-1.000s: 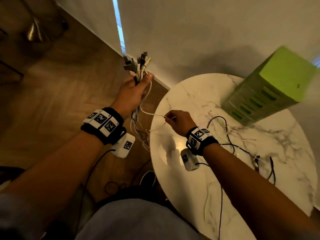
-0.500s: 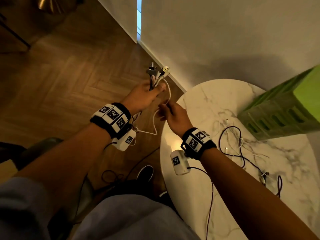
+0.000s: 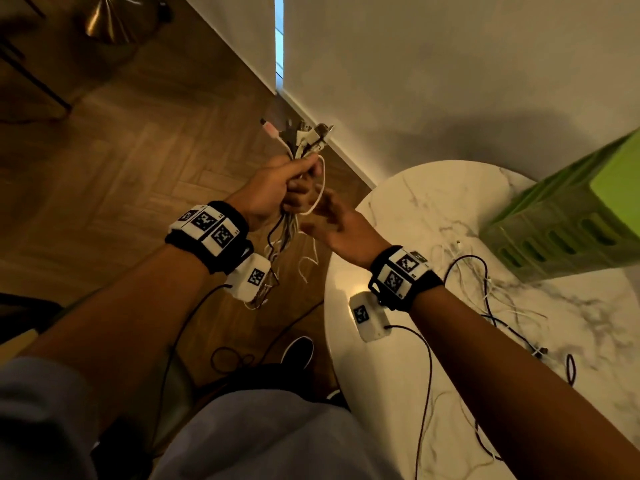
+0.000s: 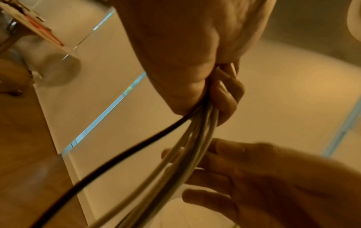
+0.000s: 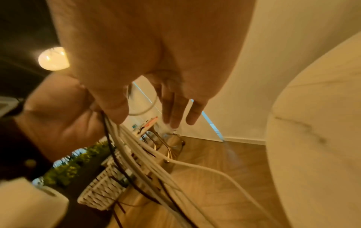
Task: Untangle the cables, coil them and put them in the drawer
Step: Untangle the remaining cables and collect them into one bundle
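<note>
Left hand (image 3: pixel 273 188): raised over the wood floor (image 3: pixel 121 161), off the left edge of the table; fingers curled tight round a bundle of cables (image 3: pixel 301 147).
Bundle of cables: mostly white, one dark strand; plug ends (image 3: pixel 311 133) fan out above the fist, loose lengths hang below it toward the floor. The left wrist view shows the strands leaving the fist between palm and curled fingers (image 4: pixel 226 95).
White loop (image 3: pixel 320 188): a single white cable arcs out of the fist on its right side and curves back in.
Right hand (image 3: pixel 332 220): just beside the left hand, below and to its right; fingers (image 5: pixel 175 108) straight and spread, holding nothing. Whether the fingertips touch the loop, cannot tell (motion blur).
Table (image 3: pixel 398 393): round, white marble top. Right forearm crosses over its left edge.
Loose cables (image 3: pixel 485 292): black and white, tangled, lying on the table's middle to right part, uncoiled.
Green drawer unit (image 3: pixel 571 230): stands at the far right edge of the table, near the wall (image 3: pixel 433 64); slotted fronts face the cables; fronts look pushed in.
Wrists: black bands with marker tags and white camera blocks on both.
</note>
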{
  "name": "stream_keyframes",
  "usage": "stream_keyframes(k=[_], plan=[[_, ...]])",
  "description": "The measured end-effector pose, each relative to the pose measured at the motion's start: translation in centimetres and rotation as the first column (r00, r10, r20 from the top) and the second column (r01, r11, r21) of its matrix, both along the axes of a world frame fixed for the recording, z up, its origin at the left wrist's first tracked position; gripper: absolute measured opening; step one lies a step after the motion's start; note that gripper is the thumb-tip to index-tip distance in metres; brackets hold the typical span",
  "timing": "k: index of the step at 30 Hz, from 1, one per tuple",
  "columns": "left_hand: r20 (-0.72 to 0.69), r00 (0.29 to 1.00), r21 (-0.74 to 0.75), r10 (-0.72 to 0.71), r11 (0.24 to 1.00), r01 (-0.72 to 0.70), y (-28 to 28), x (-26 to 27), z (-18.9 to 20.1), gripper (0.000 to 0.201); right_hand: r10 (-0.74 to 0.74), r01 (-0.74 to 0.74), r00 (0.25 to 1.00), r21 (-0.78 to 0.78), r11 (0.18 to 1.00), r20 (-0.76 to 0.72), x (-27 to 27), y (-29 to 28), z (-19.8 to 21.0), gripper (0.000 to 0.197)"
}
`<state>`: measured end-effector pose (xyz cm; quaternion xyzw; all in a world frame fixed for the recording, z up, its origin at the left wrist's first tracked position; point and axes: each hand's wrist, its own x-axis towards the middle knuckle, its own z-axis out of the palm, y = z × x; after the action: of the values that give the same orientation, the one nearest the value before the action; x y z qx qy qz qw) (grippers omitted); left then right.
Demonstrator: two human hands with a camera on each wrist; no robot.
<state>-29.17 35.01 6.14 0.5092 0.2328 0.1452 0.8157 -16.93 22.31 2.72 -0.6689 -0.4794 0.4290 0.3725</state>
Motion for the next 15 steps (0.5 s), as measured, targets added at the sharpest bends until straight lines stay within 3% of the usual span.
stream_keyframes(k=[2, 5, 10, 13, 15], plan=[[0.038, 0.999, -0.052, 0.000, 0.999, 0.002, 0.0, -0.1, 0.2, 0.030, -0.083, 0.091, 0.987, 0.056, 0.994, -0.138, -0.1, 0.8, 0.9, 0.059], [0.010, 1.000, -0.060, -0.027, 0.998, 0.027, 0.2, -0.5, 0.4, 0.032, -0.214, 0.216, 0.976, 0.127, 0.968, -0.034, 0.9, 1.1, 1.8, 0.046], [-0.054, 0.991, -0.008, 0.122, 0.992, -0.123, -0.2, -0.4, 0.0, 0.031, -0.177, 0.150, 0.981, 0.285, 0.947, 0.073, 2.2, 0.3, 2.6, 0.013], [-0.106, 0.954, 0.035, 0.281, 0.960, -0.279, -0.2, 0.2, -0.4, 0.029, -0.134, 0.028, 0.959, 0.390, 0.920, 0.248, 2.4, -0.8, 2.6, 0.007], [-0.114, 0.924, 0.040, 0.364, 0.931, -0.362, 0.2, 0.3, -0.6, 0.030, -0.052, -0.130, 0.913, 0.410, 0.903, 0.405, 2.7, -2.0, 2.2, 0.015]])
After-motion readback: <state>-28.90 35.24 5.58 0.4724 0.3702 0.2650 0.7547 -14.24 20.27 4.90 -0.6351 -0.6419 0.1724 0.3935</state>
